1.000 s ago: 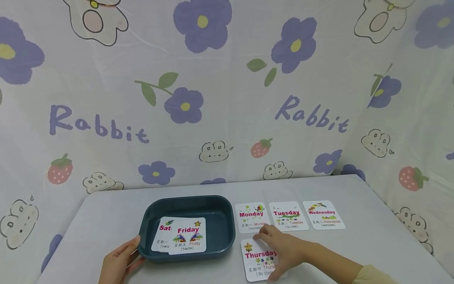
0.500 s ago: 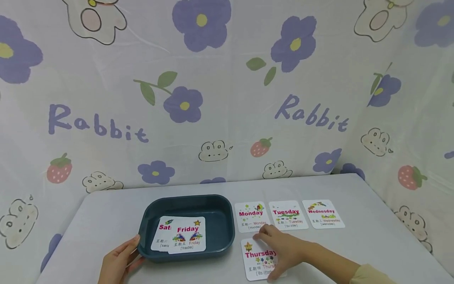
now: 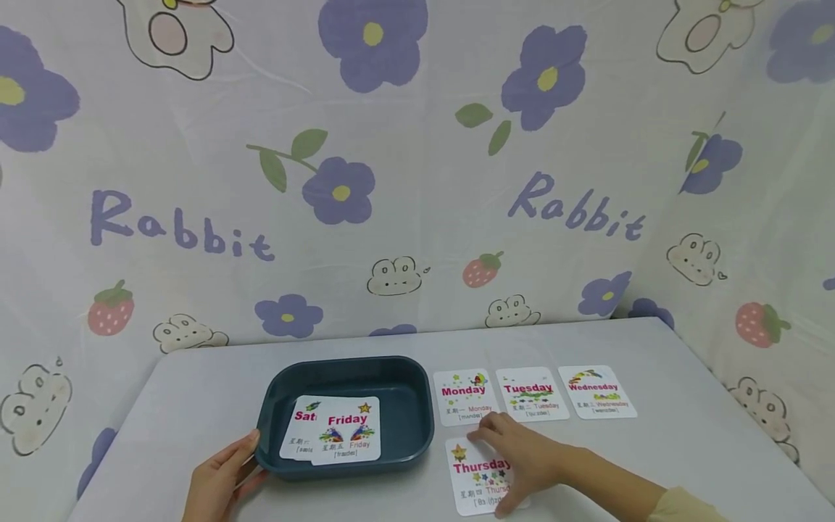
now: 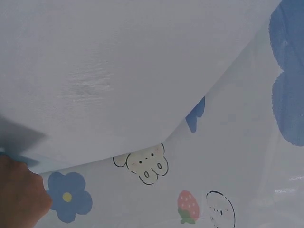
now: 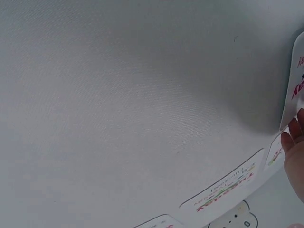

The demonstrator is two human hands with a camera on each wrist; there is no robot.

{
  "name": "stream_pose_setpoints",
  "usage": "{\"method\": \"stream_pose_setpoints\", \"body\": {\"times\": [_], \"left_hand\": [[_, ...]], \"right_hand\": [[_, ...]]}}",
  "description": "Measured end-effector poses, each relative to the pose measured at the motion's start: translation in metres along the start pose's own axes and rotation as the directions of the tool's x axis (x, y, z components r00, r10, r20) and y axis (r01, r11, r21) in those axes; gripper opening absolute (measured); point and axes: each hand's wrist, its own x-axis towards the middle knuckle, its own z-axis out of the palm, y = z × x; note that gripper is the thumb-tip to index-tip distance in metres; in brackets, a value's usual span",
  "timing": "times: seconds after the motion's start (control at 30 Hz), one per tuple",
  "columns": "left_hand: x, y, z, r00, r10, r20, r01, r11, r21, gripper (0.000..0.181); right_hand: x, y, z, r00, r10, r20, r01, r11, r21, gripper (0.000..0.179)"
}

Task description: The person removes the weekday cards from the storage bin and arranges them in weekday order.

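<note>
In the head view, my left hand (image 3: 220, 475) grips the left side of a dark teal tray (image 3: 417, 453), thumb at the rim. A "Friday" card (image 3: 347, 438) lies in it, partly covering a card reading "Sat" (image 3: 298, 431). My right hand (image 3: 525, 457) holds the "Thursday" card (image 3: 472, 482) at its upper and lower edges, hiding its right side. This card is just below the "Monday" card (image 3: 464, 395). The right wrist view shows the fingers (image 5: 294, 130) at the card's edge; the left wrist view shows only part of my left hand (image 4: 21, 194).
A "Tuesday" card (image 3: 531, 395) and a "Wednesday" card (image 3: 596, 391) lie in a row to the right of "Monday". All rest on a white-covered table (image 3: 678, 420). A cloth (image 3: 417, 145) printed with flowers and rabbits hangs behind and at the right.
</note>
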Motion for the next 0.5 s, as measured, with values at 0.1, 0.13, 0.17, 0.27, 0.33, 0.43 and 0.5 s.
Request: {"method": "stream_pose_setpoints", "body": {"times": [0.1, 0.13, 0.17, 0.27, 0.33, 0.43, 0.5], "left_hand": [[0.001, 0.0006, 0.0006, 1.0, 0.002, -0.001, -0.002, 1.0, -0.009, 0.078], [0.0012, 0.0008, 0.0011, 1.0, 0.002, 0.0, -0.002, 1.0, -0.008, 0.078], [0.0013, 0.0009, 0.0015, 1.0, 0.001, 0.001, -0.001, 1.0, -0.005, 0.078], [0.0012, 0.001, 0.0026, 1.0, -0.001, 0.006, 0.001, 1.0, 0.01, 0.082], [0.0006, 0.0008, 0.0028, 1.0, -0.004, 0.012, 0.003, 1.0, 0.02, 0.084], [0.0002, 0.0008, 0.0022, 1.0, -0.004, 0.019, 0.004, 0.999, 0.031, 0.086], [0.0005, 0.0015, 0.0021, 1.0, -0.002, 0.023, 0.001, 0.999, 0.033, 0.086]], "right_hand": [[0.0009, -0.0017, -0.0016, 1.0, 0.01, 0.003, -0.01, 1.0, 0.025, 0.095], [0.0011, -0.0026, -0.0021, 1.0, 0.017, 0.007, -0.017, 0.999, 0.033, 0.095], [0.0012, -0.0033, -0.0024, 1.0, 0.022, 0.01, -0.022, 0.999, 0.041, 0.095], [0.0007, -0.0047, -0.0022, 0.999, 0.035, 0.015, -0.036, 0.997, 0.07, 0.093], [-0.0001, -0.0044, -0.0007, 0.999, 0.042, 0.014, -0.043, 0.996, 0.077, 0.095], [-0.0008, -0.0026, 0.0014, 0.999, 0.034, 0.0, -0.034, 0.996, 0.077, 0.098], [-0.0012, -0.0016, 0.0016, 1.0, 0.028, -0.013, -0.027, 0.997, 0.077, 0.1]]}}
